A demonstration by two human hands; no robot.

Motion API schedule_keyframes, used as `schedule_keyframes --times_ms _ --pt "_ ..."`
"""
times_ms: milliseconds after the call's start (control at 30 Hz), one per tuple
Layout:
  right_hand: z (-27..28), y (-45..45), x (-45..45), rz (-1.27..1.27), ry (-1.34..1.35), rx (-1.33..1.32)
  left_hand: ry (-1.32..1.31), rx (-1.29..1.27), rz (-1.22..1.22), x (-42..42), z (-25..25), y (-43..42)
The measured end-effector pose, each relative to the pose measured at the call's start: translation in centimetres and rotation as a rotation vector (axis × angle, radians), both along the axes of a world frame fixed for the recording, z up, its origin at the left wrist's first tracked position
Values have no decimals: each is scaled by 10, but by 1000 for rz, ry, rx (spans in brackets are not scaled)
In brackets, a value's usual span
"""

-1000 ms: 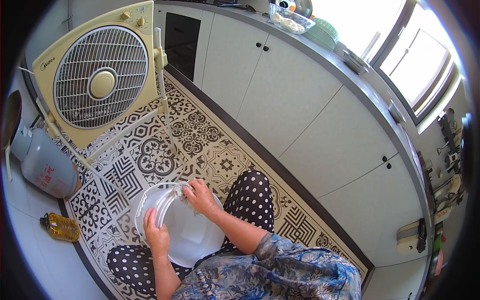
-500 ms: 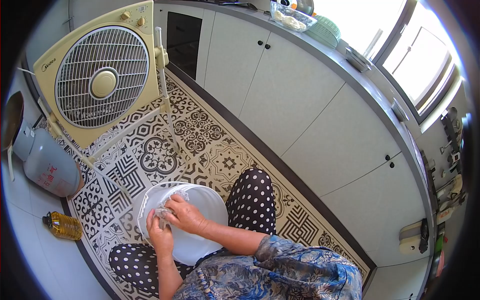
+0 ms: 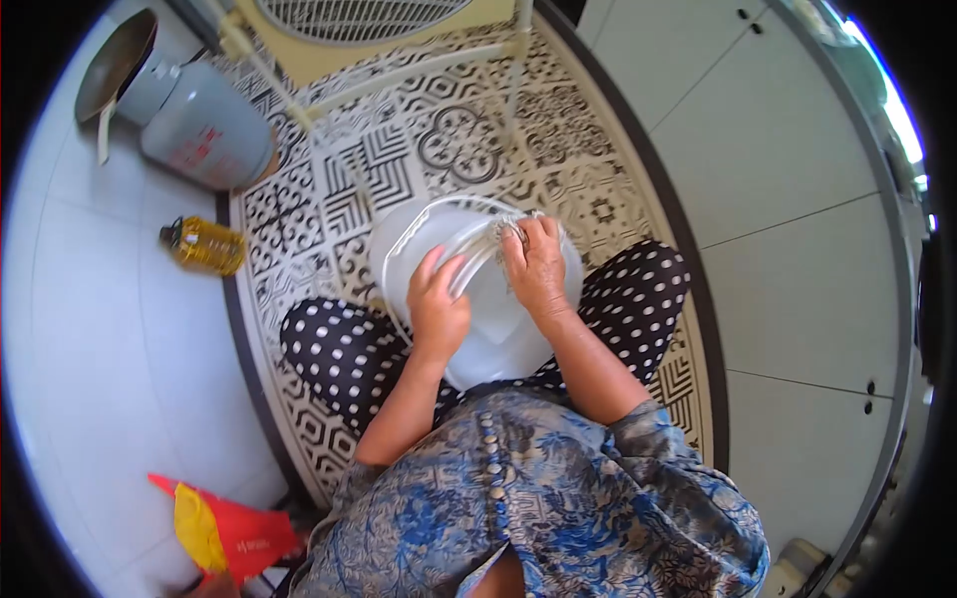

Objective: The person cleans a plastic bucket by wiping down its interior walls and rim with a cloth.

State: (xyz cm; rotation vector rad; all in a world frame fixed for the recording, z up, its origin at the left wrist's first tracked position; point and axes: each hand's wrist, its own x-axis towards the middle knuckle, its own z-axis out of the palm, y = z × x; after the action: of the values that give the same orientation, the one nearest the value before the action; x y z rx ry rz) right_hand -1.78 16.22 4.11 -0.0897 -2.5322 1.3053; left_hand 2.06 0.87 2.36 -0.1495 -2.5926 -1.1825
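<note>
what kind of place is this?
Probably a home kitchen: pale low cabinets with small black knobs, what looks like a gas cylinder, and a bottle of yellow liquid, likely cooking oil.

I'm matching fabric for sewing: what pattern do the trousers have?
White polka dots on black trousers, clearest on both knees in the current head view.

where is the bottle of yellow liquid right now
In the head view, the bottle is on the left, just below the grey gas cylinder, at the left edge of the patterned floor.
</note>
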Motion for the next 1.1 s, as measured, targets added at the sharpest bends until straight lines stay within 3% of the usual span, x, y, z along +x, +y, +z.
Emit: schedule_keyframes --times_ms 133,267,467,533,667,1000,1100 --pt "15 -33 24 258 61 35 -76 95 33 -2 4 -1" --pt "11 -22 19 294 41 69 -107 137 37 1 -2 -7" --pt "-27 30 -11 13 31 30 -128 104 12 6 6 -6" --pt "-32 44 -13 -73 -95 -52 -135 106 11 7 6 -4" --pt "-52 48 -9 -197 -20 -53 -111 50 -11 6 6 3" --pt "-11 0 1 -13 81 -124 -178 -238 -67 -20 25 -7" --pt "0 -12 1 148 137 -100 -217 -173 -87 -27 19 -18"
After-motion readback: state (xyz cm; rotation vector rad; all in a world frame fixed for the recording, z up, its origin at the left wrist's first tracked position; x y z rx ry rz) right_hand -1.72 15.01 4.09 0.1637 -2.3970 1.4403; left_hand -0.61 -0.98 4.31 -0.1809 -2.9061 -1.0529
